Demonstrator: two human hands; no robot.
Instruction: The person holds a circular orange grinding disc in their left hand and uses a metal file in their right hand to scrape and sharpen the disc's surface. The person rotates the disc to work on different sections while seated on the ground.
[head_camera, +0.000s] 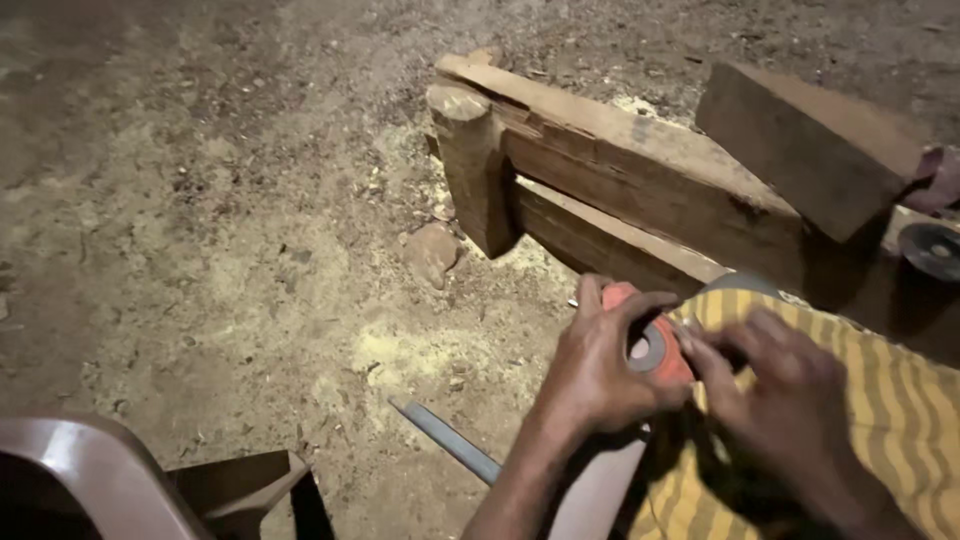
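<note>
My left hand (600, 365) is wrapped around an orange and grey tape measure (650, 345), held above my lap. My right hand (780, 385) meets it from the right, its fingertips touching the tape measure's case. Both hands hover over a yellow striped cloth (900, 400) that covers my leg. Just beyond the hands stands a rough wooden bench frame (620, 170) of thick planks on a stubby leg.
A metal file or blade (445, 440) lies on the dirt ground below my left forearm. A brown plastic chair edge (90, 480) fills the bottom left. A stone (432, 250) sits by the bench leg. A loose wooden block (810, 140) rests on the bench, a dark disc (932, 250) at right.
</note>
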